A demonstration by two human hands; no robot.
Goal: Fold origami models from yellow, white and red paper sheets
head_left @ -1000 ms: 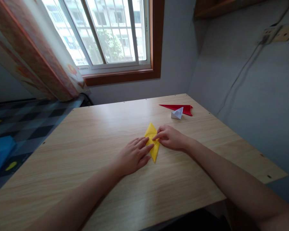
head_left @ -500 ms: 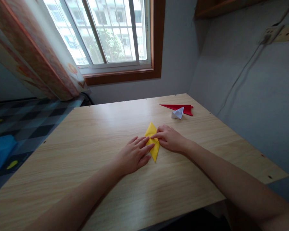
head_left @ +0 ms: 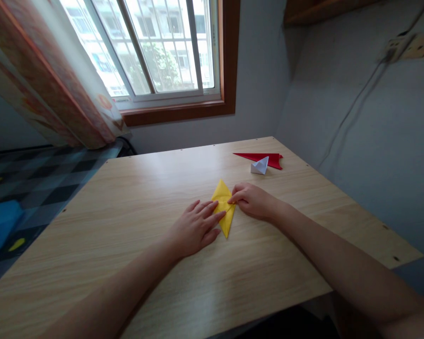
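Yellow folded paper [head_left: 223,207], long diamond shape, lies flat around the middle of the table [head_left: 155,188], between the two hands. One point faces the far edge, the other faces the near edge. Crease lines cross its middle.

Left hand [head_left: 199,228]: laid flat, palm down, fingers a bit spread, fingertips on the paper's left side; thumb just beside the lower left side. Right hand [head_left: 250,201]: narrow, fingers curled in, index fingertip on the paper's right side; cannot tell if it pinches the edge or only presses it.

Table: pale wood grain, small dark holes along the edges. Near the far right corner, red folded paper [head_left: 275,161], long and pointed, its thin tip toward the left edge. White folded paper [head_left: 259,166], peaked, sits in front of it and covers part of it; cannot tell if they touch.

Room: window [head_left: 169,52] with brown frame past the far edge, bars and a building outside. Orange floral curtain [head_left: 56,70] left of it. Beyond the left edge, dark checked cloth [head_left: 38,188] with a blue item [head_left: 2,223] on it, too blurred to identify. Right wall has a socket [head_left: 395,49] with a cord [head_left: 353,104] hanging down, brown shelf [head_left: 325,10] at the top
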